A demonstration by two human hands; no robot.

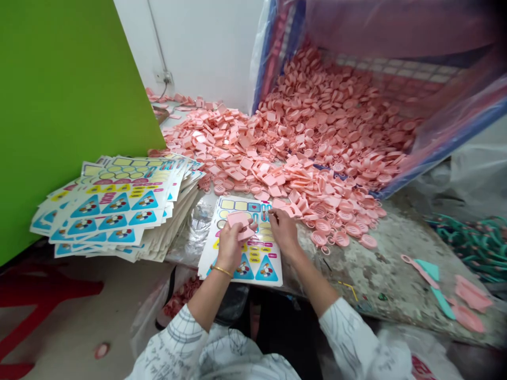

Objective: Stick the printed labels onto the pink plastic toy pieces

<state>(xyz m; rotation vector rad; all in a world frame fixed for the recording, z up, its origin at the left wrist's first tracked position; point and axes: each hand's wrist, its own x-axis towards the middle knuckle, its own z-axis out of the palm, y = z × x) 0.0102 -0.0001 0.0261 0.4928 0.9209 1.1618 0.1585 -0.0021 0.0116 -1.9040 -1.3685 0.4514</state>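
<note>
Left hand [231, 244]: we grasp pink pieces [237, 218] above sticker sheets [268, 270]
Right hand [285, 233]: bent over their right side, we cannot tell if gripping
Counter [386, 248]: sticker sheets near, pink heap [253, 142] far, paper stack [114, 211] left

The surface [384, 264] has a worn, stained top, grimy in blotches. Pink plastic pieces [253, 153] are heaped across it, thinning to loose round ones by the front. A fanned stack of sticker sheets [114, 206] lies at the left, and a smaller pile of sheets [241, 269] sits at the front edge. Over on the right there's a little cluster of pink and teal pieces [447, 295], with yellow scraps [348, 289] nearer the middle.
</note>
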